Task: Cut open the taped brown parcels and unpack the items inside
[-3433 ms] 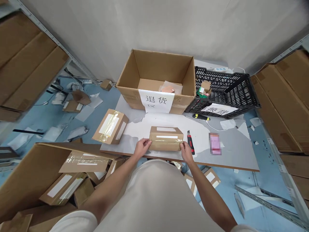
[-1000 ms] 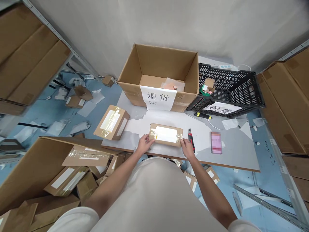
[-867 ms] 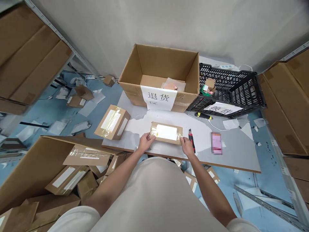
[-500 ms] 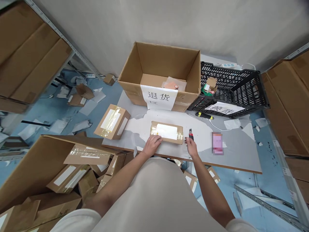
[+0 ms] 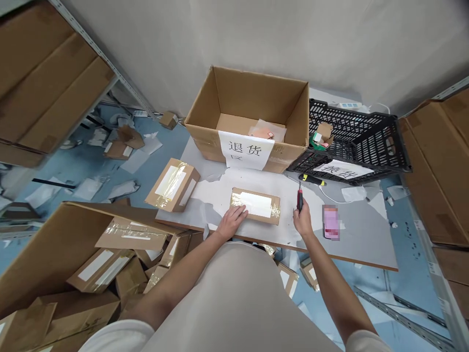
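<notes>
A taped cardboard box (image 5: 256,205) with a white label lies at the middle of the table. My left hand (image 5: 232,221) grips its near left corner, fingers bent over the top edge. To the right of the box, my right hand (image 5: 302,220) is closed around a red and black utility knife (image 5: 300,199), its tip pointing away from me. The knife is apart from the box. Part of its handle is hidden in my palm.
Another taped box (image 5: 172,186) stands at the table's left end. Behind are a large open carton (image 5: 205,142) and a black plastic crate (image 5: 384,146). A yellow-black tool (image 5: 311,180) and a phone (image 5: 331,222) lie at right. A big carton (image 5: 84,210) of parcels stands lower left.
My right hand has moved right, away from the box, and the knife now stands more upright in its grip. My left hand stays at the box's corner. The view has shifted slightly.
</notes>
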{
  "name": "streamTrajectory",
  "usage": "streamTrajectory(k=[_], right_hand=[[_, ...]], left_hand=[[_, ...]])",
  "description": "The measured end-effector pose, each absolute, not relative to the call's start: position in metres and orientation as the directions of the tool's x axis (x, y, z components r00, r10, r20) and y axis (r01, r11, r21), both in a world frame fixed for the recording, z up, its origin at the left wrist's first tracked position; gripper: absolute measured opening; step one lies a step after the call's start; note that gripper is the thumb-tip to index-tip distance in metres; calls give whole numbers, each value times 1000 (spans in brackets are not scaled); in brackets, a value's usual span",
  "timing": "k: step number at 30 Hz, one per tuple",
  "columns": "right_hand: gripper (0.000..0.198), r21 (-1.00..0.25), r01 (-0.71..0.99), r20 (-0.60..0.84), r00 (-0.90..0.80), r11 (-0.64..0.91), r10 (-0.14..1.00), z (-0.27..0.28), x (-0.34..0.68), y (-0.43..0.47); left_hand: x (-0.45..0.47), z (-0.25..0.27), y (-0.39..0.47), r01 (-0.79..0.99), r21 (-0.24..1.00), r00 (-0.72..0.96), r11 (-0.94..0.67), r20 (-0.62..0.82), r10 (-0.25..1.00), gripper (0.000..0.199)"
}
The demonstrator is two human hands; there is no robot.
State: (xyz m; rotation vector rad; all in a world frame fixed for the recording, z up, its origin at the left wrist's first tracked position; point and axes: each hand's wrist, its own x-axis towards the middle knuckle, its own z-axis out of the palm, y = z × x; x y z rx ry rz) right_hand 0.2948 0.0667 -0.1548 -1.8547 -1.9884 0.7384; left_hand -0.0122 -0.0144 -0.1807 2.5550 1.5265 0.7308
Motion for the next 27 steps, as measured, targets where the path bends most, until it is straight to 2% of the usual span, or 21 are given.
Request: streamTrajectory(k=[2,3,5,8,10,15,21,27], right_hand=[[62,-631,743,-17,-299,222,954,-122,272,72],[60,-638,698,-34,-449,327,893,-106,258,74],[57,-619,620,-111,-677,483,727,-83,230,78],[55,-544,569,-253,-812,616,527,-70,199,85],[56,-491,557,-310,-830,669,463,-72,189,90],[55,-393,547,-383,-828,739,410,-75,183,100],[62,-190,579,-484,-758,793,438,-55,170,96],[63,-55,604,-556,-680,795,478,-47,175,90]], left_hand=[[-13,-180,-14,804,305,395,-510,368,842,39],[-13,-180,-14,801,311,394,-511,370,842,39],[-12,-180,-13,797,326,388,-508,369,845,40],[-12,-181,-12,795,333,384,-507,371,846,40],[-12,-183,-12,792,336,384,-510,376,843,39],[-12,-185,-10,785,353,377,-509,380,845,36],[-12,-188,-10,789,340,371,-511,399,839,35],[-11,-194,-12,810,324,352,-490,400,846,36]])
